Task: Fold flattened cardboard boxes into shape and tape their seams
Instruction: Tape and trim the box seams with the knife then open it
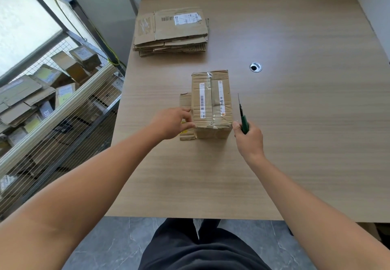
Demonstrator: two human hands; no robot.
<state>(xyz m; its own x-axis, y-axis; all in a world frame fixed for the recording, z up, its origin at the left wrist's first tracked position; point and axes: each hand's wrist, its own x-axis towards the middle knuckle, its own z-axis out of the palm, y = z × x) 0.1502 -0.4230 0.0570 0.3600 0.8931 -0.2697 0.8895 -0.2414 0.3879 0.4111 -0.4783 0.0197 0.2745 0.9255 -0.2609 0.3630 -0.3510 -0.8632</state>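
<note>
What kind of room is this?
Likely a parcel packing room: a stack of flattened boxes on the table, a wire cart full of used boxes, and a taped box beside the right hand holding a knife.

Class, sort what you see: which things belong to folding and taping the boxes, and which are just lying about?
In the job: box, touched by the left hand; cutter held in the right hand; stack of flat boxes.
Lying about: cart of boxes beside the table; grommet in the table.
</note>
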